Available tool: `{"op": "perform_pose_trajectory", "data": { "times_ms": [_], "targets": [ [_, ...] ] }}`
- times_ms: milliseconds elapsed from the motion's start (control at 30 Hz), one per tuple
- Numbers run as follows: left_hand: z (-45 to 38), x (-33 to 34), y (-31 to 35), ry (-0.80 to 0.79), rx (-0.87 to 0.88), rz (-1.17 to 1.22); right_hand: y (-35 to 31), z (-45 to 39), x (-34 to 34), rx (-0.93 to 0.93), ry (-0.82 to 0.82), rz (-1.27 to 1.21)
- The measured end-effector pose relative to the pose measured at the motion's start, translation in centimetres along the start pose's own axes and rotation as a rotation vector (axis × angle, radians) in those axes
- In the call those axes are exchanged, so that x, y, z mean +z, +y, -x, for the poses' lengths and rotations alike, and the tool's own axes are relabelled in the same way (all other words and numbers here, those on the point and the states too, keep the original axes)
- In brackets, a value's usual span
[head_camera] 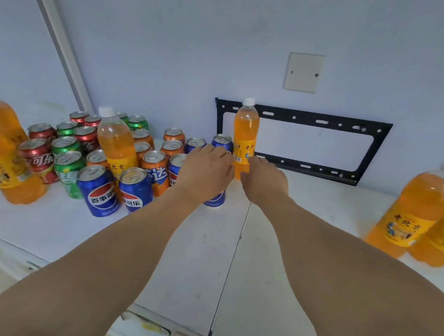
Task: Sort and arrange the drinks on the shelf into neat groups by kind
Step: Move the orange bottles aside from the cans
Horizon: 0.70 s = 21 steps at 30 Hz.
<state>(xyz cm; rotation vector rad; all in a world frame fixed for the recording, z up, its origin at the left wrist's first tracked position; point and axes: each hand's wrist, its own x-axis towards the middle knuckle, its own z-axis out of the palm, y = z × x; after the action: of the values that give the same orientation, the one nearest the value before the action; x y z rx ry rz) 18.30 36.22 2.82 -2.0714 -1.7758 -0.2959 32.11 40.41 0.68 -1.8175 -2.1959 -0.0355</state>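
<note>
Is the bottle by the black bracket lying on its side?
No, the bottle stands upright, white cap on top.

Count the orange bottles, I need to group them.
5: two far left, one among the cans, one by the hands, two far right. More may be hidden.

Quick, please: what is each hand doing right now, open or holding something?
Left hand: rests on a blue can; grip cannot be told.
Right hand: open, fingertips at the orange bottle.
</note>
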Motion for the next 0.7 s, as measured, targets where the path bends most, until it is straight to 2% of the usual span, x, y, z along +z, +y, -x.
{"op": "perform_pose_trajectory", "data": {
  "times_ms": [200,433,567,700],
  "targets": [
    [-3.5,1.3,-1.9,-0.001,-0.066,-0.017,-0.9,-6.9,2.6,0.304,0.008,-0.523],
    [-5.0,2.5,-2.7,0.005,-0.113,0.057,-1.1,-10.8,4.5,0.453,-0.093,-0.816],
    [-5.2,2.8,-2.4,-0.004,-0.129,0.085,-1.1,-10.2,4.7,0.428,-0.058,-0.799],
    [-4.6,2.8,-2.1,0.016,-0.114,0.096,-1.0,-8.0,4.5,0.390,0.053,-0.575]
  ]
}}
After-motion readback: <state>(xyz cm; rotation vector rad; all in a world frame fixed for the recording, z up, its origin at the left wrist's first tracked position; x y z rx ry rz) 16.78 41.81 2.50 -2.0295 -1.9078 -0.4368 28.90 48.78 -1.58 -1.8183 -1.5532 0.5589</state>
